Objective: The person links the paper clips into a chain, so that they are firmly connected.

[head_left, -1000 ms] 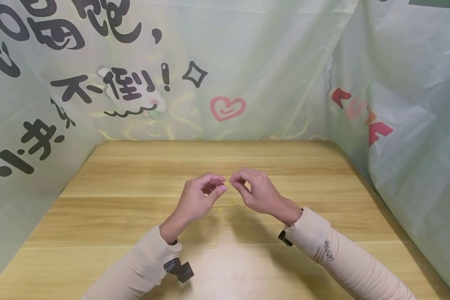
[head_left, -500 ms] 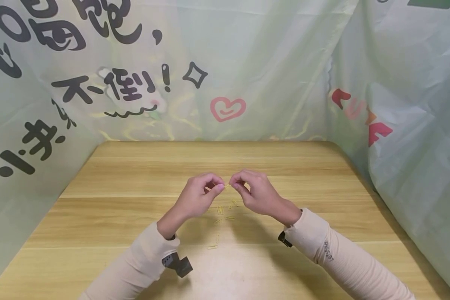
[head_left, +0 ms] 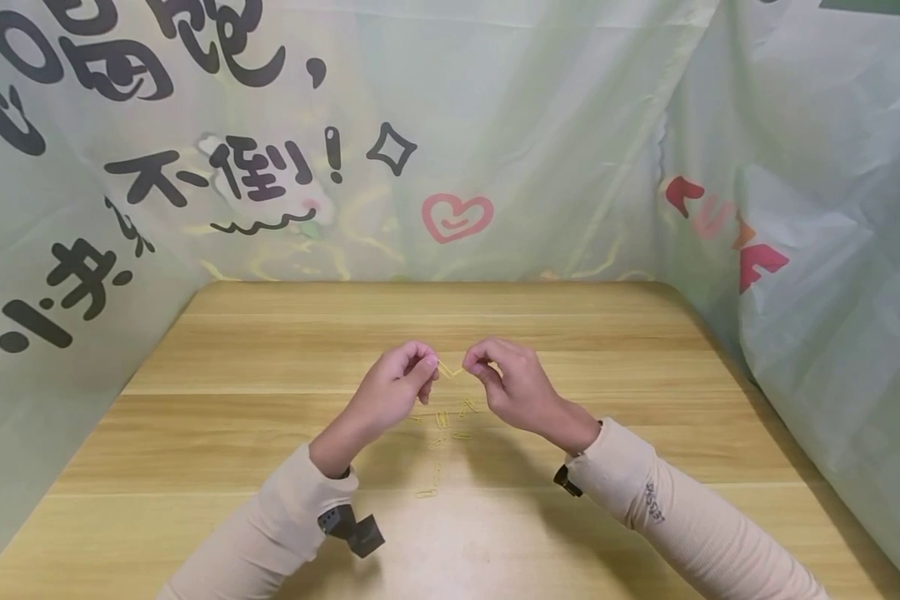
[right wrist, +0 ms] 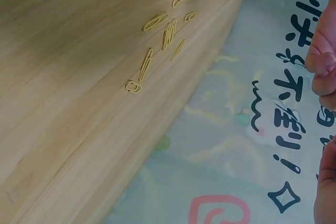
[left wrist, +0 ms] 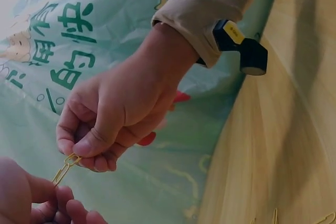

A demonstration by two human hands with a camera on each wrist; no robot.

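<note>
Two linked yellow paper clips hang in a shallow V between the hands, above the table. My left hand (head_left: 390, 385) pinches the left clip (left wrist: 62, 171) between thumb and fingers. My right hand (head_left: 516, 382) pinches the far end of the right clip (left wrist: 72, 158) between thumb and index finger; its other fingers are curled. The left wrist view shows the two clips joined loop through loop. Below the hands, several loose yellow paper clips (head_left: 441, 419) lie on the table. In the right wrist view, both hands are cut off at the right edge and the held clips are hidden.
The wood-grain table (head_left: 270, 333) has printed fabric (head_left: 555, 150) hanging behind it and along both sides. Loose clips (right wrist: 169, 34) lie in a scattered cluster. A small black device (head_left: 356, 531) is strapped at the left wrist, another (head_left: 567, 481) at the right.
My left hand has drawn slightly left, away from the right hand. The linked clips now show stretched between them, where earlier they were mostly covered by fingers. The right hand has hardly moved.
</note>
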